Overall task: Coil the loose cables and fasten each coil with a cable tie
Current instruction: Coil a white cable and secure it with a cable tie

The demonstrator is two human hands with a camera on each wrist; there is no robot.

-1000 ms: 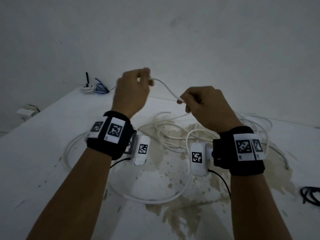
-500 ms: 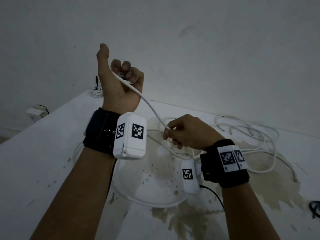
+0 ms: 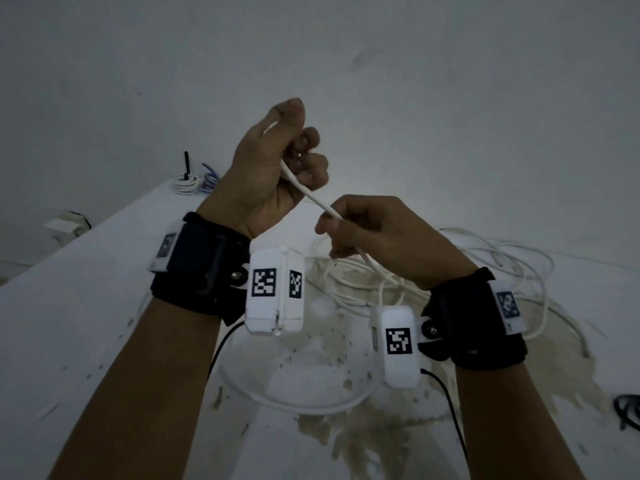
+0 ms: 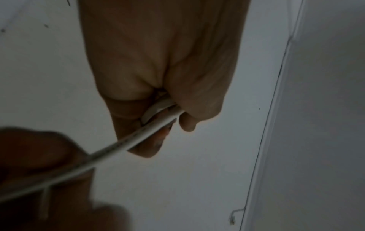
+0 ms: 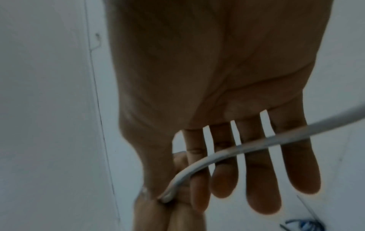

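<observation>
A white cable (image 3: pixel 311 195) stretches taut between my two hands above the table (image 3: pixel 86 323). My left hand (image 3: pixel 301 157) is raised, thumb up, with its fingers curled round the cable (image 4: pixel 122 143); the left wrist view shows a short bend of it inside the left hand's (image 4: pixel 164 118) fist. My right hand (image 3: pixel 332 226) sits lower and to the right, pinching the cable between thumb and forefinger. In the right wrist view the cable (image 5: pixel 256 143) crosses my right hand's (image 5: pixel 177 187) loosely extended fingers. The remaining length lies as a loose pile (image 3: pixel 485 271) on the table.
A white coil (image 3: pixel 187 183) and a blue coil (image 3: pixel 209 178) lie at the table's far left corner, a black strip standing upright there. A black cable (image 3: pixel 627 410) lies at the right edge. Brown stains (image 3: pixel 363 438) mark the tabletop. A wall stands close behind.
My left hand turned palm toward me while gripping the cable, then shifted right. The right hand dropped, then rose toward the left, shortening the span of cable between them.
</observation>
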